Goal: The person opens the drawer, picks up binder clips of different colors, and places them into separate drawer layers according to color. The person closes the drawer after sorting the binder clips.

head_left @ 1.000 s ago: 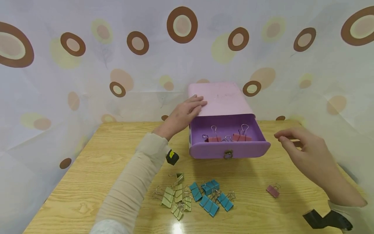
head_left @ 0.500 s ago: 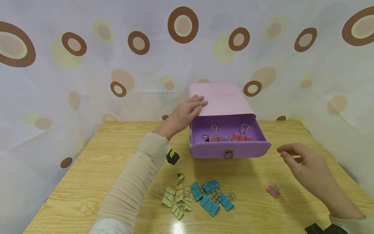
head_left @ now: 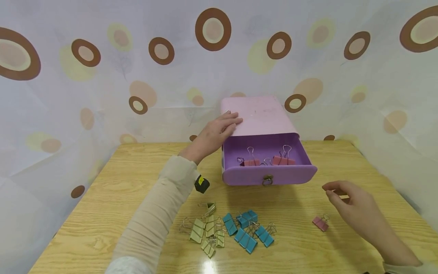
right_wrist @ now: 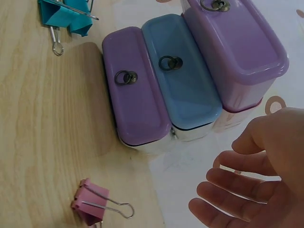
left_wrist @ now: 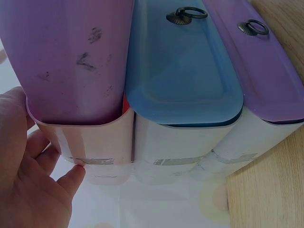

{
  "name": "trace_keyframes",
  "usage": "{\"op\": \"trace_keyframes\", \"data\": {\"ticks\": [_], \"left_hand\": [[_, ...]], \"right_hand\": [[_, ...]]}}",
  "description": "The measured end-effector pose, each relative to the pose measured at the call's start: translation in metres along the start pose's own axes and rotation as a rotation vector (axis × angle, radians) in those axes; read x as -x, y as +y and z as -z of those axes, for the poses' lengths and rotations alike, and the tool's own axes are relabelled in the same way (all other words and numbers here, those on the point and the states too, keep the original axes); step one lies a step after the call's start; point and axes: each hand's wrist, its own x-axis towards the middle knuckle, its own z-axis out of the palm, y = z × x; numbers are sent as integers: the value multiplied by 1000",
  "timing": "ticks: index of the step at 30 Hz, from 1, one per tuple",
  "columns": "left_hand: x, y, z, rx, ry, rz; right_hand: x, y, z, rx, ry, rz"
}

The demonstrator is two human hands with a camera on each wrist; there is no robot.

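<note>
My left hand rests on the left top edge of a pale pink drawer cabinet, fingers laid across the top. In the left wrist view, the fingers touch the cabinet's side. The purple top drawer is pulled out and holds several pink binder clips, partly hidden by its front. My right hand hovers right of the drawer with loosely bent fingers and holds nothing. Below and left of it, a small pink binder clip lies on the table; the right wrist view shows this pink clip apart from the fingers.
Green binder clips and blue binder clips lie in two groups before the cabinet. Beneath the pulled-out drawer, a blue drawer and a lower purple drawer are closed. A patterned sheet hangs behind the wooden table.
My right hand has come down and nearer, closer to the loose pink binder clip. The left hand, drawer and clips have stayed put.
</note>
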Motion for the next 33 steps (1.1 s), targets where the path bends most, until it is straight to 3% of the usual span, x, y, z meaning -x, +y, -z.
{"op": "trace_keyframes", "data": {"ticks": [8,15,20,33], "left_hand": [[0,-1,0,8,7,-5],[1,-1,0,1,5,4],[1,0,0,0,3,11],[0,0,1,14,0,10]], "right_hand": [[7,11,-16,-6,-16,8],[11,18,-26,11,-221,-107],[14,23,-33,-8,-293,-110],[15,20,-46,-1,-260,-27]]}}
